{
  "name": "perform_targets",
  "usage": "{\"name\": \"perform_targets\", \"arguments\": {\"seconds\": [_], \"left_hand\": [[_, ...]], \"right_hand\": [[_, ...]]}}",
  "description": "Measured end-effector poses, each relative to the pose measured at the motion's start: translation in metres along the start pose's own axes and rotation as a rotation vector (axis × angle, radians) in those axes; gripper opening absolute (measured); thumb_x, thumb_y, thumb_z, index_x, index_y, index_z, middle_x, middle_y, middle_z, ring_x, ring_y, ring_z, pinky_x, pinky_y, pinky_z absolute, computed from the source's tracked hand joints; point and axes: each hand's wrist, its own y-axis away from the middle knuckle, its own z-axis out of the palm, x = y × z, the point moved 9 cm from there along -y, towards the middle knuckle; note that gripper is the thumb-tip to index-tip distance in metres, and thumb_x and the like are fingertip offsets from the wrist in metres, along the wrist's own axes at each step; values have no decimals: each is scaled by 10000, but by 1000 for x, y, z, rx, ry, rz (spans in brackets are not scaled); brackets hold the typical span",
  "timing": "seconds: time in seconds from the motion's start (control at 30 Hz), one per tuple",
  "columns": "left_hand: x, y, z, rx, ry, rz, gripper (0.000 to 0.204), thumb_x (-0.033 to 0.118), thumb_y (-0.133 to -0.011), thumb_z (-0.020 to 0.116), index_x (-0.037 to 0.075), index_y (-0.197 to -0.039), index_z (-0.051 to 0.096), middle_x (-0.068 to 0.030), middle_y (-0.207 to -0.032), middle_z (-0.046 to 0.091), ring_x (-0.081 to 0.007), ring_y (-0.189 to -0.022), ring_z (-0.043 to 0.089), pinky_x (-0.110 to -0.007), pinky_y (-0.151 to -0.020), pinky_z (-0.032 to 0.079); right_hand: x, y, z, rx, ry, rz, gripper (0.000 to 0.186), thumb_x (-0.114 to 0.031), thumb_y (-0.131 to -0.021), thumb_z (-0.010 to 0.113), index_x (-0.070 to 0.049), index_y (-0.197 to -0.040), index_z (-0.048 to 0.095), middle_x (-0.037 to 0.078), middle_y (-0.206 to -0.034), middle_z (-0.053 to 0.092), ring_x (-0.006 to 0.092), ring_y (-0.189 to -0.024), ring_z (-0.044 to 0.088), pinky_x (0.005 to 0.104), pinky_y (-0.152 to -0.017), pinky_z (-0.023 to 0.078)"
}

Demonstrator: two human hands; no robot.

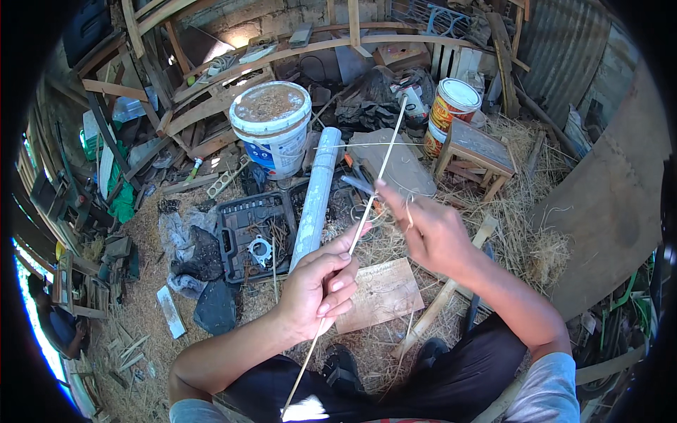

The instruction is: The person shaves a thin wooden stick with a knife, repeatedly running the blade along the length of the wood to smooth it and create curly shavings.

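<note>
A long thin wooden strip [390, 151], which looks like split bamboo, runs slantwise from my lap up past both hands. My left hand [321, 289] is closed round its lower middle, with the thumb on top. Farther up, my right hand [438, 234] is closed on a knife, its handle mostly hidden by the fingers. The knife's blade [357, 185] crosses the strip and points left. Thin curled shavings [363, 213] hang at the blade and by the right fingers. A flat wooden board [381, 296] lies on the ground below my hands.
Ahead stand a white bucket [271, 127], a grey pipe [317, 197] across an open black tool case [257, 233], stacked paint cans [455, 102] and a small wooden stool [476, 151]. Shavings [550, 254] litter the ground. Another person [56, 321] is at the far left edge.
</note>
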Motion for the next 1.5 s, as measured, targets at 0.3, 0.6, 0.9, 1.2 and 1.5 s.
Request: {"name": "perform_targets", "arguments": {"seconds": [0.3, 0.6, 0.9, 1.2, 1.5], "left_hand": [[-14, -2, -3, 43, -101, -88, 563, 78, -948, 384, 105, -1507, 318, 39, -605, 377, -53, -355, 294, -198, -330, 268], [-5, -1, -14, 113, -107, -7, 558, 66, -970, 354, 134, -1522, 303, -6, -653, 456, -56, -378, 308, -192, -347, 267], [5, -4, -2, -16, 154, 20, 528, 96, -989, 365, 180, -1507, 310, 22, -617, 415, -57, -366, 336, -196, -309, 255], [9, 2, -3, 54, 26, 60, 551, 118, -990, 386, 170, -1529, 283, 21, -627, 417, -56, -385, 314, -196, -348, 269], [-7, 8, 8, 26, -116, -33, 576, 90, -972, 368, 169, -1533, 268, 20, -598, 404, -59, -368, 322, -199, -332, 288]], "right_hand": [[87, 4, -11, 189, -85, 181, 635, 101, -813, 521, -120, -1408, 504, 125, -792, 585, 283, -719, 627, 358, -723, 507], [127, 21, -22, 244, -359, 620, 470, -70, -996, 478, -81, -1463, 424, 81, -773, 598, 151, -782, 624, 283, -803, 484], [-38, 15, 19, -128, -140, -152, 687, -1, -745, 651, -132, -1406, 513, 118, -742, 614, 283, -556, 631, 387, -469, 510], [-42, 9, 11, -150, -20, -159, 764, 25, -700, 627, -151, -1431, 491, 108, -664, 555, 263, -575, 615, 393, -489, 514], [30, 6, -30, 179, -171, -40, 686, 46, -757, 574, -129, -1418, 508, 85, -620, 514, 206, -515, 537, 386, -473, 467]]}}
